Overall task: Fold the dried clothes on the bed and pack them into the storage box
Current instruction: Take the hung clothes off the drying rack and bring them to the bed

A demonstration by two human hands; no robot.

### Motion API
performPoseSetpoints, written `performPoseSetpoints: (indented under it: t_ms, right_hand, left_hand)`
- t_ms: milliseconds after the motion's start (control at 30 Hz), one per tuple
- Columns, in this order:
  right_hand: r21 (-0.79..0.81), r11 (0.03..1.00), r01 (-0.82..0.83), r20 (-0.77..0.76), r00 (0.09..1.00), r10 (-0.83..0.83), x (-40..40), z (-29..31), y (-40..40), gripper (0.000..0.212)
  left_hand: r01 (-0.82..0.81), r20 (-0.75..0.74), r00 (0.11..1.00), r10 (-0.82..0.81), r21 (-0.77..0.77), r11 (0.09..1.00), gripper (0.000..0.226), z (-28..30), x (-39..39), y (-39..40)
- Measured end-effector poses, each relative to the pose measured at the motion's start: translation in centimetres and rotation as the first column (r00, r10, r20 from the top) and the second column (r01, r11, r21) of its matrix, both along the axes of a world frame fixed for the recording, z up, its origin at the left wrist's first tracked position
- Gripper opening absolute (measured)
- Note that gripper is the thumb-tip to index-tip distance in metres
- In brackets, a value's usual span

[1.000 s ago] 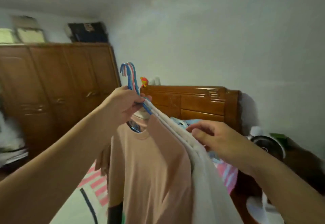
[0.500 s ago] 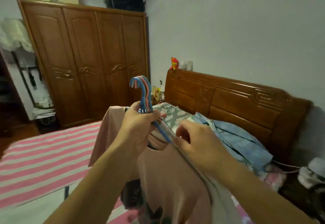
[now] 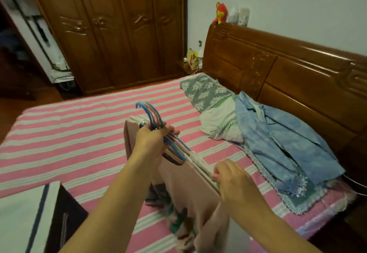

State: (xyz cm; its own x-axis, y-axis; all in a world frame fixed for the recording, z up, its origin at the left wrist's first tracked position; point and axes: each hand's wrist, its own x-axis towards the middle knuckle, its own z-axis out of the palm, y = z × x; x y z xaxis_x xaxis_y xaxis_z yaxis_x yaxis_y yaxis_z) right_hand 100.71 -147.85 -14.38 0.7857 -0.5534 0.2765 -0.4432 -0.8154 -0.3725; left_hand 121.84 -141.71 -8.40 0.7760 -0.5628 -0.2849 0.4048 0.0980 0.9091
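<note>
My left hand (image 3: 153,143) grips a bunch of blue and pink hangers (image 3: 152,113) by their necks, held over the bed. A pink t-shirt (image 3: 184,185) and white garments (image 3: 202,165) hang from them, the lower cloth bunching near the bed's near edge. My right hand (image 3: 232,179) pinches the shoulder edge of the white garments on the hangers. The bed (image 3: 69,133) has a pink and white striped sheet. No storage box is recognisable in view.
A blue shirt (image 3: 282,143) and a grey patterned pillow (image 3: 204,91) lie by the wooden headboard (image 3: 288,69). A brown wardrobe (image 3: 111,30) stands beyond the bed. A white striped thing (image 3: 23,219) sits at the lower left beside a dark object.
The view has tilted down from the wall to the bed. Both hands have lowered the hangers and clothes towards the sheet; my right hand slid down along the shoulder.
</note>
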Motion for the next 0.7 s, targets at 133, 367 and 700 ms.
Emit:
performPoseSetpoints:
  t_ms: [133, 367, 700]
  right_hand:
    - [0.483, 0.869, -0.111, 0.002, 0.992, 0.126, -0.6, -1.9, -8.3, 0.021]
    - [0.704, 0.68, -0.207, 0.106, 0.976, 0.189, -0.5, -5.2, -14.1, 0.013]
    - [0.217, 0.894, -0.391, 0.006, 0.917, 0.4, -6.5, -9.7, -17.7, 0.033]
  left_hand:
    - [-0.1, -0.045, 0.994, 0.101, 0.021, 0.995, 0.009, -3.6, -1.3, -4.6]
    - [-0.227, 0.011, 0.974, 0.227, 0.036, 0.973, 0.026, -5.7, -6.8, -8.7]
    - [-0.455, -0.126, 0.881, 0.456, 0.04, 0.89, 0.03, -9.0, -3.8, -6.2]
